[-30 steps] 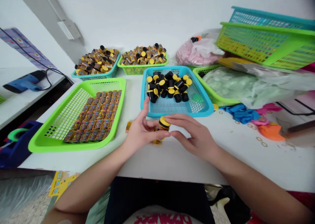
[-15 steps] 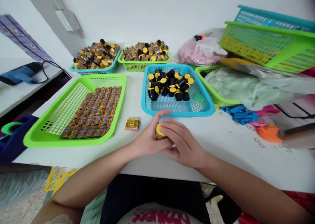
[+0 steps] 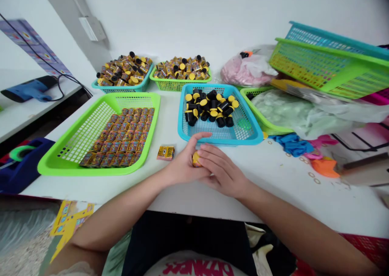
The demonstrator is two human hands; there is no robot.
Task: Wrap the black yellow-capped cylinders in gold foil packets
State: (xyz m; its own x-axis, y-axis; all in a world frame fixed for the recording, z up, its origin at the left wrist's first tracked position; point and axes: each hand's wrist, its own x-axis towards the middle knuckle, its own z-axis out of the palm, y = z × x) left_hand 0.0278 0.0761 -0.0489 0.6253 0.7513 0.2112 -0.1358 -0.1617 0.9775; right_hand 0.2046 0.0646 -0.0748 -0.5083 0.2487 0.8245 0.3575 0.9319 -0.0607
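Note:
A small canister with a yellow lid [image 3: 196,159] is held between my two hands above the table's front part. My left hand [image 3: 183,167] is wrapped round it, with the thumb sticking up. The fingers of my right hand [image 3: 223,171] are closed over its lid and near side, so most of the canister is hidden. Left of my hands lies a small stack of printed yellow labels [image 3: 165,152]. Just beyond my fingers stands a blue basket [image 3: 220,140] with black canisters [image 3: 212,104] that have yellow lids.
A green basket [image 3: 44,168] at left holds rows of labelled canisters [image 3: 121,136]. Two full baskets stand at the back. Right are plastic bags [image 3: 291,108], stacked baskets [image 3: 316,63] and balloons [image 3: 291,144]. A tape dispenser [image 3: 28,162] and a blue heat gun [image 3: 32,89] are far left.
My right fingers have slid further over the canister, and less of its yellow lid shows. The whole view has shifted slightly. The baskets stay in place.

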